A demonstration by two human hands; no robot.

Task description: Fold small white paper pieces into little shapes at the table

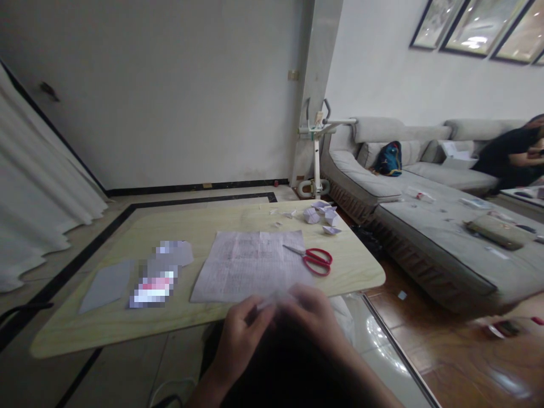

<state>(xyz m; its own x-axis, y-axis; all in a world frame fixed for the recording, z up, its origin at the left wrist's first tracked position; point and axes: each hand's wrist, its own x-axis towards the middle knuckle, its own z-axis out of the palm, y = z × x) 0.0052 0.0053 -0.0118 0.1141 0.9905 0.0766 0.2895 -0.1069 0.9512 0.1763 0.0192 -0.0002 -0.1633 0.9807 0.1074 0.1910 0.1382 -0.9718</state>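
Near the table's front edge, my left hand [244, 328] pinches a small piece of white paper [275, 298]. My right hand [318, 317] is closed on the same paper from the other side, its fingers smeared by motion. The paper's exact shape is blurred and partly covered by the fingers. Just beyond my hands lies a large creased printed sheet [246, 272]. Red-handled scissors [317, 259] rest partly on that sheet, blades pointing left. Several folded paper pieces, among them a boat-like one [331, 230], stand at the table's far right corner.
On the left of the pale wooden table [170, 224] are a blank paper sheet [106, 286] and a pixelated object [155, 280]. Small paper scraps [290, 213] lie at the far edge. A grey sofa [425, 232] stands on the right, where a person [512, 148] sits.
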